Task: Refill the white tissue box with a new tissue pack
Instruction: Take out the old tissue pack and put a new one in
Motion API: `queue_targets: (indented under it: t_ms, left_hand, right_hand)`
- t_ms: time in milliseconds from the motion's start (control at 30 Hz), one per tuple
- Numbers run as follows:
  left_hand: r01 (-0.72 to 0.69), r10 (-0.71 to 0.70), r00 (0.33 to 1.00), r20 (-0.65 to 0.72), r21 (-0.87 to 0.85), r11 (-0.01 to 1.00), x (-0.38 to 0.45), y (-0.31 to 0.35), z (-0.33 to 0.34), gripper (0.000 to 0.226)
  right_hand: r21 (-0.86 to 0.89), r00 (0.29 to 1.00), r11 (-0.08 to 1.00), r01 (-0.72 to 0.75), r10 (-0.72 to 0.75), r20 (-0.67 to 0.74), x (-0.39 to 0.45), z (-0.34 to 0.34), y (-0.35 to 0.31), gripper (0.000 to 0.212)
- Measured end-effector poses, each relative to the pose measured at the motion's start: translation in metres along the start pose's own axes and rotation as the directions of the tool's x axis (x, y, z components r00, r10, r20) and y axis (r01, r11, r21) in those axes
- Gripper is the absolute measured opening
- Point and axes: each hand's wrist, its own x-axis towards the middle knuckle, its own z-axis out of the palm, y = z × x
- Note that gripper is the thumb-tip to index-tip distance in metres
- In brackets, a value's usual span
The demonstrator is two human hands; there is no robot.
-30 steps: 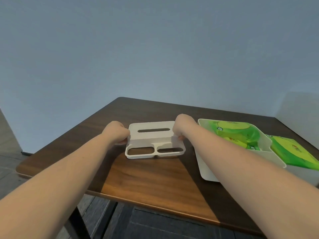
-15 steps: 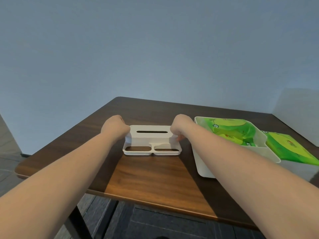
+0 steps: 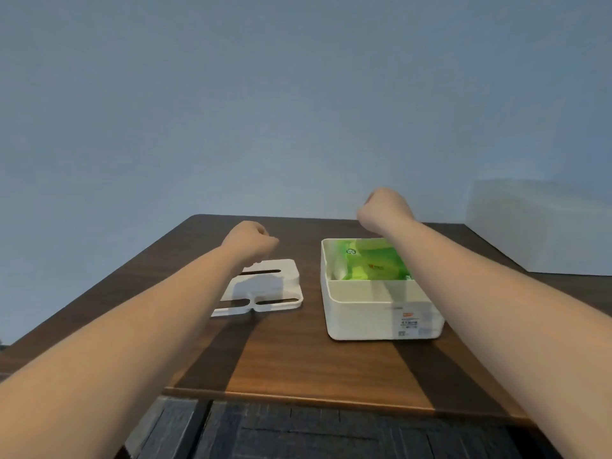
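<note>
The white tissue box (image 3: 364, 308) stands open on the dark wooden table (image 3: 298, 359), right of centre, with a green tissue pack (image 3: 371, 263) lying in its far compartment. The box's white slotted lid (image 3: 265, 286) lies flat on the table to the left of the box. My left hand (image 3: 250, 241) hovers just above the lid's far edge, fingers curled and holding nothing. Raised above the far side of the box, my right hand (image 3: 384, 210) is also curled into a loose fist with nothing in it. My right forearm hides the box's right rim.
The table's near edge (image 3: 298, 397) runs across the lower part of the view, with dark floor below it. A plain wall stands behind the table, and a pale block (image 3: 536, 226) rises at the far right.
Both hands let go of the lid, which now lies flat on the table. My right hand rose and moved right over the box; the view shifted right.
</note>
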Motion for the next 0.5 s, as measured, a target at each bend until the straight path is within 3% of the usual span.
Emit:
queue_targets:
  t_ms: [167, 300, 400, 500]
  left_hand:
    - [-0.068, 0.07, 0.994, 0.08, -0.036, 0.997, -0.008, 0.04, 0.033, 0.039]
    - [-0.076, 0.05, 0.987, 0.152, 0.168, 0.983, -0.004, 0.062, 0.055, 0.058]
    - [-0.093, 0.088, 0.996, 0.029, 0.37, 0.924, -0.005, 0.072, 0.061, 0.059]
    - [-0.089, 0.118, 0.992, -0.048, 0.399, 0.913, -0.004, 0.079, 0.062, 0.058]
  right_hand:
    - [-0.157, 0.975, 0.962, -0.222, 0.215, -0.057, 0.001, -0.026, 0.064, 0.035]
    - [-0.245, 0.933, 0.907, -0.342, 0.359, 0.029, -0.001, -0.028, 0.109, 0.05]
    - [-0.314, 0.892, 0.866, -0.39, 0.439, 0.103, 0.003, -0.022, 0.14, 0.065]
    - [-0.368, 0.882, 0.858, -0.357, 0.44, 0.168, 0.0, -0.02, 0.158, 0.088]
